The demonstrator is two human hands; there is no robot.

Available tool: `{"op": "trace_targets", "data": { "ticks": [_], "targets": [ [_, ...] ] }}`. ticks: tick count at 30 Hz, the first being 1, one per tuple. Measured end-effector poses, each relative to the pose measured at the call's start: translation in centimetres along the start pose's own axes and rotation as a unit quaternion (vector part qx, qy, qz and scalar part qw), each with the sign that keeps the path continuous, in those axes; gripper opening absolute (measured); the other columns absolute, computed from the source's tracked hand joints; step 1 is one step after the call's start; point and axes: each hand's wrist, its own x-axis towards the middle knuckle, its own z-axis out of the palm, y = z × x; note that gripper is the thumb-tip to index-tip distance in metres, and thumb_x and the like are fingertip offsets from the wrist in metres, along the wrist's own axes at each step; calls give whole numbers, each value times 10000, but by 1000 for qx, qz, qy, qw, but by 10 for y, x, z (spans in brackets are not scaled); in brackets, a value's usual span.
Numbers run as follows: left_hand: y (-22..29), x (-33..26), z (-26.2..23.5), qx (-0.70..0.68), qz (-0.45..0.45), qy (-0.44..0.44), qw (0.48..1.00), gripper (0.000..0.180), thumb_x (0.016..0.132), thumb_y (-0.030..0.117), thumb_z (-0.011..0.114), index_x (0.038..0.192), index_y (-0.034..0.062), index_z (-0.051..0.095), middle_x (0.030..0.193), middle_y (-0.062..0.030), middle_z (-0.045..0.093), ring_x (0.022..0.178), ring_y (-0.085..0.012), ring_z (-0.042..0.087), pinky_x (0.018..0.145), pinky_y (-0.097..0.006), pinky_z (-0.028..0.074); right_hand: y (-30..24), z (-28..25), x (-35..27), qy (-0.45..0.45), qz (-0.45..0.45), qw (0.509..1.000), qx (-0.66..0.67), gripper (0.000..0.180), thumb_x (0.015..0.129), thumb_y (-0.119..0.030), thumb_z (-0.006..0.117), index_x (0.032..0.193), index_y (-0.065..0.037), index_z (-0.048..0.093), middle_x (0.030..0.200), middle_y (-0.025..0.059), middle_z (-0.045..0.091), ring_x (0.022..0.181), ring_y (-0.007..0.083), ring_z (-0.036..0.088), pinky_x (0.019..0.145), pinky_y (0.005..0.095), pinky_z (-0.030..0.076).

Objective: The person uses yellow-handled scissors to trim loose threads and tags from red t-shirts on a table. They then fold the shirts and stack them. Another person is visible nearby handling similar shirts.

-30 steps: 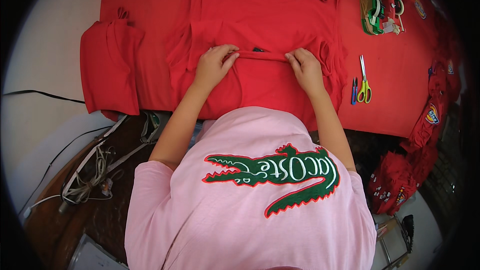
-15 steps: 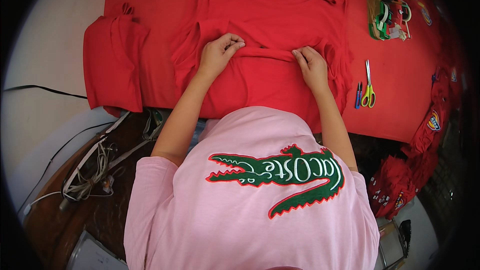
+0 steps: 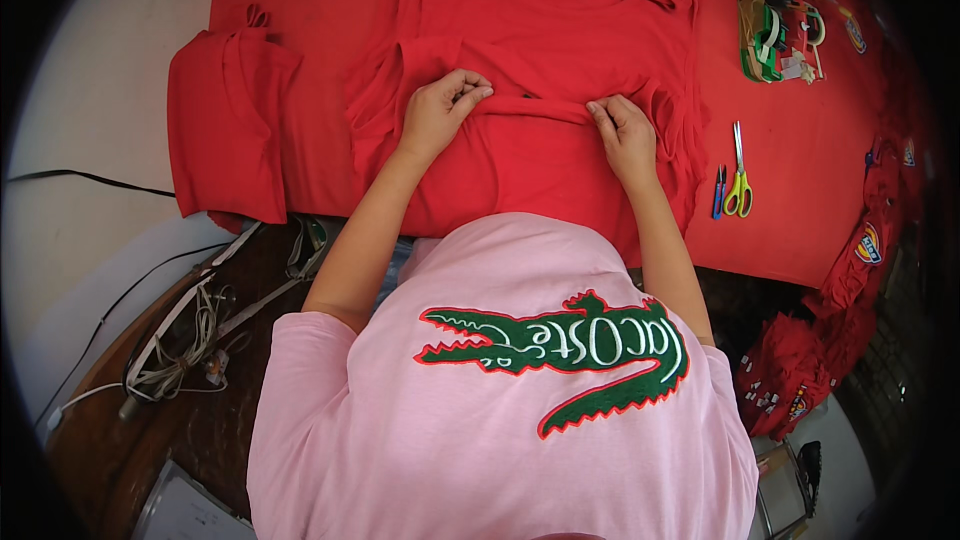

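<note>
A red shirt [image 3: 560, 175] lies spread in front of me, with its neckline toward the far edge. Across its middle a folded edge runs as a narrow band between my hands. My left hand [image 3: 440, 112] pinches one end of that band between thumb and fingertips. At the other end my right hand [image 3: 627, 138] grips the edge in the same way. The fabric between them is drawn fairly straight. Loose folds bunch up just outside both hands.
Yellow-handled scissors [image 3: 738, 190] and small blue thread snips [image 3: 719, 192] lie to the right. Beyond them stands an open box [image 3: 760, 40] of tapes and small items. A folded red garment [image 3: 228, 125] lies on the left. Coiled cables [image 3: 180, 350] sit lower left; red garments [image 3: 790, 370] hang lower right.
Almost nothing differs. Both hands keep their hold on the shirt's folded edge, and the view has shifted very slightly.
</note>
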Motion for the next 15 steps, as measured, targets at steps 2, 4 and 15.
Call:
{"op": "trace_targets", "data": {
  "ticks": [2,4,15],
  "targets": [
    [2,-1,-3,-6,-16,-18,1000,182,906,211,772,998,57,736,869,-67,747,773,-127,671,722,-282,527,-1,-1,0,-5,5,1000,3,232,962,-220,682,870,-7,678,852,135,667,808,335,654,707,414,505],
    [18,-4,-3,49,13,-49,998,194,896,212,782,998,53,739,906,-67,740,813,-126,659,751,-287,524,0,1,-2,10,3,1000,12,224,973,-208,676,881,-3,672,827,127,652,768,298,639,696,387,500],
    [127,-17,-20,-352,18,-92,931,58,959,97,701,983,48,679,1110,-87,720,993,-128,632,927,-314,502,-87,-83,5,100,37,953,285,168,1047,-122,605,969,20,652,831,-32,571,762,40,473,681,198,411]
  ]
}}
